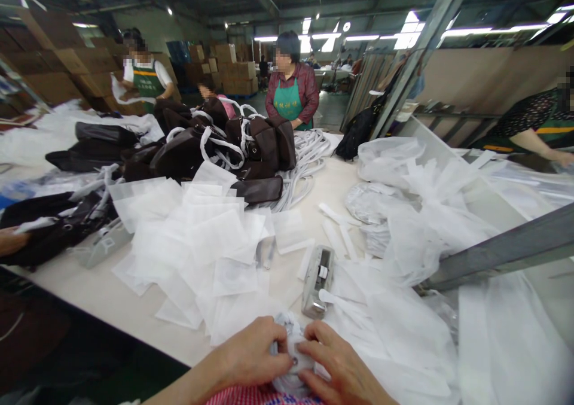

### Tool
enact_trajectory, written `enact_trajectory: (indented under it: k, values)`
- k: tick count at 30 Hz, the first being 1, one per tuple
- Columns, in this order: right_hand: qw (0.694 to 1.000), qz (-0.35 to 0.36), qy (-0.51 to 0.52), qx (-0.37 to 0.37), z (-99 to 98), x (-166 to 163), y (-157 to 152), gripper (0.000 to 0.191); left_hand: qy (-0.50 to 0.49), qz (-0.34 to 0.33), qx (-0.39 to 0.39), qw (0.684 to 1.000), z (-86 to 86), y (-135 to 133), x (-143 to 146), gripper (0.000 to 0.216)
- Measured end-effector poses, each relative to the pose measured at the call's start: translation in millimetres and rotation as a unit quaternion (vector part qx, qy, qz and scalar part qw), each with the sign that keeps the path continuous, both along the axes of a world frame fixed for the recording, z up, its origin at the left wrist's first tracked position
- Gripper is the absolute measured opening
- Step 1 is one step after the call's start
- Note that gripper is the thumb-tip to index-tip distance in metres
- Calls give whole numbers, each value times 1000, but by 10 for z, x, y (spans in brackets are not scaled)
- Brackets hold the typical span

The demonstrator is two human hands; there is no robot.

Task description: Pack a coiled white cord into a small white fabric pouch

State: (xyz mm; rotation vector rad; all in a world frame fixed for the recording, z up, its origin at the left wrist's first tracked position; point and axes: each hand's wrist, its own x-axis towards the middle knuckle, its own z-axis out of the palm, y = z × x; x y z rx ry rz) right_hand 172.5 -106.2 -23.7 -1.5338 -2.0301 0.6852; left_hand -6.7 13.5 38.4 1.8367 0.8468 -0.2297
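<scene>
At about 9 o'clock, at the left edge, another person's hand rests on a dark bag lying on the cream table. Toward 10 o'clock a heap of dark brown bags with white straps sits further back, and behind it at 11 o'clock a person in a green apron stands before stacked cardboard boxes. Loose white fabric squares are strewn over the middle of the table.

At 6 o'clock, close to the near table edge, the wearer's left hand and right hand meet over a small bundle of white wrapping. Both hands are curled, thumbs and fingertips pinching the wrapping from either side; what lies inside it cannot be told. Just beyond, near the picture's centre, a silvery tape dispenser lies on the table beside short white strips.

At 12 o'clock a second person in a green apron stands at the far end. From 2 to 4 o'clock crumpled white bags pile up beside a grey metal bar, and at 2 o'clock another person's arm reaches in.
</scene>
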Motion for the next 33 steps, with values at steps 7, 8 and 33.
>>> enact_trajectory:
  k: [7,8,33]
  values:
    - [999,11,22,35,14,-16,12,32,23,-29,10,999,38,-3,5,20]
    - [999,15,20,39,21,-9,14,32,24,-24,5,999,20,-1,12,20]
    - [996,43,-28,-68,114,45,73,23,-96,278,-212,932,-201,-267,-86,108]
